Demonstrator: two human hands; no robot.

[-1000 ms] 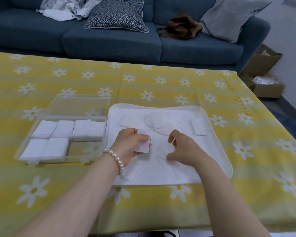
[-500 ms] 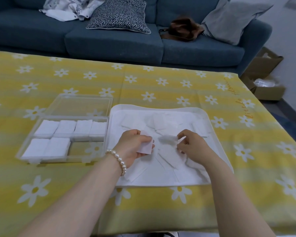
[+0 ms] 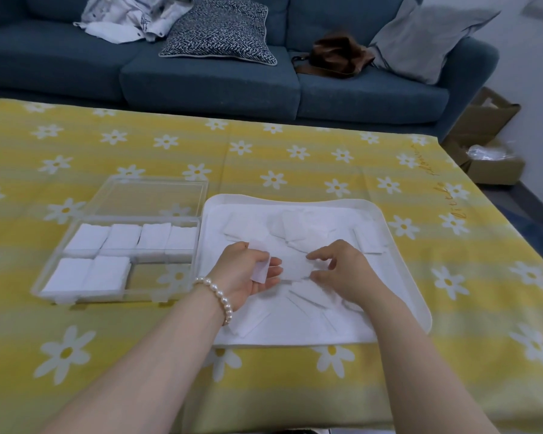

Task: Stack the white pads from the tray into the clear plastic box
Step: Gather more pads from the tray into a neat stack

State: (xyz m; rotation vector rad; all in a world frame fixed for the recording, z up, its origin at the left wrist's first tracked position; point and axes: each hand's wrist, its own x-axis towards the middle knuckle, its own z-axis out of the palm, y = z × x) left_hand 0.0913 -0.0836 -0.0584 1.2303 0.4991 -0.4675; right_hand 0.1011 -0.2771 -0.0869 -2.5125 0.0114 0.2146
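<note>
At the table's left, six stacks of white pads [image 3: 119,239] are seen in the clear plastic box [image 3: 157,296]. Beside it, over the white tray [image 3: 402,264], a small pad [image 3: 261,270] is gripped by the left hand [image 3: 248,270], palm turned up. A larger pad [image 3: 293,266] is pinched by the right hand [image 3: 342,267], fingers curled. Loose pads [image 3: 308,230] are scattered across the tray's far edge.

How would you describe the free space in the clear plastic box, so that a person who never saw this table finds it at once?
On the yellow daisy tablecloth, the clear plastic box lies directly left of the white tray. Its back row holds four stacks of white pads, and its front row holds two on the left. The empty space is the front right part, nearest the tray, the only place where the tablecloth shows through the floor.
</note>
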